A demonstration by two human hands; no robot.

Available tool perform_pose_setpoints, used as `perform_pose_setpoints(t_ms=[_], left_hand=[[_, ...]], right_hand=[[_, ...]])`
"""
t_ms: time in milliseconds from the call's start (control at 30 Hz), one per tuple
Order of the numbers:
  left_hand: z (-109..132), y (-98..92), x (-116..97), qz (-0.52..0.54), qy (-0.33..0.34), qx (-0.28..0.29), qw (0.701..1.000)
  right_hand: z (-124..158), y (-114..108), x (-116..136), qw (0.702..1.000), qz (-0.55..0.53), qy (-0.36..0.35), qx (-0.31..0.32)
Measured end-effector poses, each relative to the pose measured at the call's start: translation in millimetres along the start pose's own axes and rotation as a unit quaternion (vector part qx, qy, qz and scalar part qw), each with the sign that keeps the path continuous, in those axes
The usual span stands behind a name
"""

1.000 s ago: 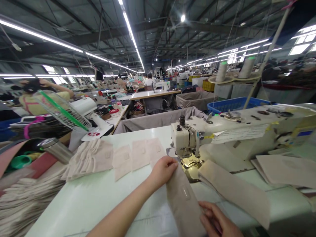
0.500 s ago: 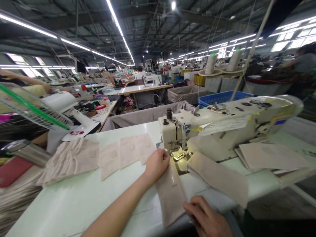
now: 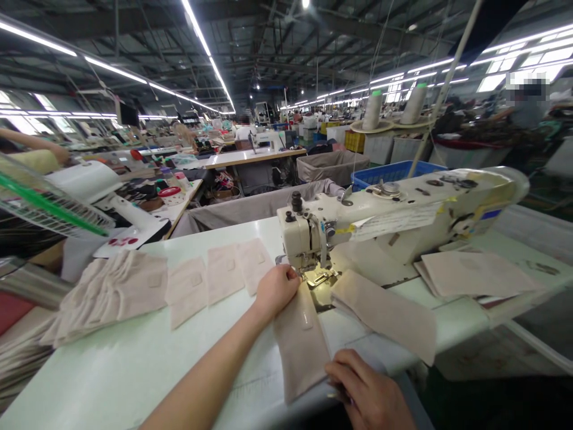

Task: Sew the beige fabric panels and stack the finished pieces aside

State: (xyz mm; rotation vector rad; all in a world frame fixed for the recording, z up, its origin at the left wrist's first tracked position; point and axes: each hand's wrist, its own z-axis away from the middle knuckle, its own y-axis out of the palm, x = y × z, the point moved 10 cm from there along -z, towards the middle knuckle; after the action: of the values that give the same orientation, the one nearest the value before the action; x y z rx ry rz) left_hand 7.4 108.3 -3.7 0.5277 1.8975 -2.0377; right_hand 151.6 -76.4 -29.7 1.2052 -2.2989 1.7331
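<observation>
A long beige fabric strip [image 3: 301,343] lies on the pale table [image 3: 147,364], its far end under the presser foot of a cream sewing machine [image 3: 385,224]. My left hand [image 3: 275,289] presses its curled fingers on the strip's far end, right beside the needle. My right hand [image 3: 367,394] grips the strip's near end at the table's front edge. A small patch [image 3: 307,324] is sewn on the strip's middle.
Beige cut pieces [image 3: 210,280] lie in a row left of the machine, beside a fanned stack [image 3: 107,292]. A folded beige piece [image 3: 385,313] and flat pieces [image 3: 474,273] sit right of the needle. Thread cones [image 3: 372,110], a blue crate [image 3: 389,172] and a fan [image 3: 67,191] stand around.
The strip has fed further under the presser foot, and both hands moved along with it. The view has shifted so the machine sits more to the left.
</observation>
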Motion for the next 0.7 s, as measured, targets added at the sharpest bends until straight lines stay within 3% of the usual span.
perform_pose_setpoints(t_ms=[467,600,700], left_hand=[[-9.2,1.5,5.3,-0.021,-0.018,0.0,1.0],[-3.0,-1.6,-1.5,-0.029,0.015,-0.01,0.999],[7.9,-16.5,-2.8,-0.045,0.077,-0.052,0.995]], right_hand=[[-2.3,6.7,-2.6,1.0,0.006,0.004,0.027],[-5.4,6.6,-3.2,0.999,-0.002,0.015,0.037],[-4.8,6.1,-4.1,0.999,-0.008,0.018,0.037]])
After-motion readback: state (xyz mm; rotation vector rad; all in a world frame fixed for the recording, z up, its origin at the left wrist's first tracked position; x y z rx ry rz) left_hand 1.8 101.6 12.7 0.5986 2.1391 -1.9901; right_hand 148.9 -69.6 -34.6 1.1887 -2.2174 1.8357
